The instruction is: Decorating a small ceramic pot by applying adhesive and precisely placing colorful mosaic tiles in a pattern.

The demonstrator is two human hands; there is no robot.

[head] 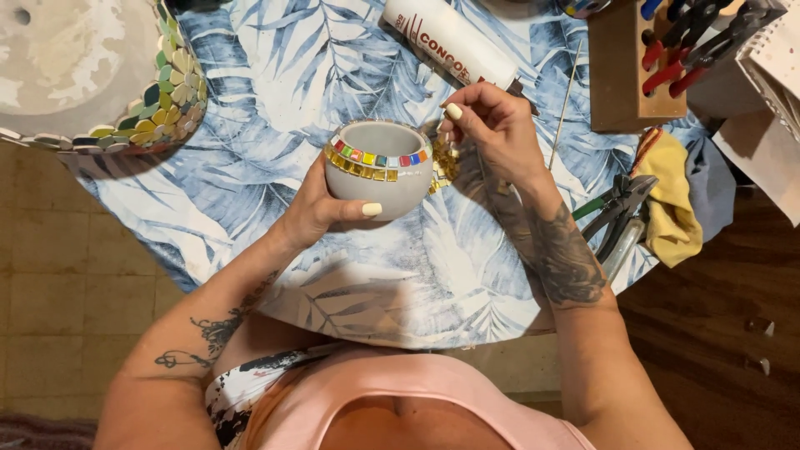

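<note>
While your left hand [321, 208] cups the grey bowl [379, 171] above the leaf-print tablecloth [275, 92], your right hand [492, 125] pinches something small, possibly a gold tile, at its tiled rim. Pliers [617, 212] lie just right.

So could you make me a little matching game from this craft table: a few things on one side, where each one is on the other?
Things:
1. small grey bowl
2. white tube
3. pliers
4. green mosaic pot

Places:
A. top left corner
B. lying beside the yellow cloth
C. cupped in the left hand
D. lying above the right hand

Pairs: 1-C, 2-D, 3-B, 4-A
</note>
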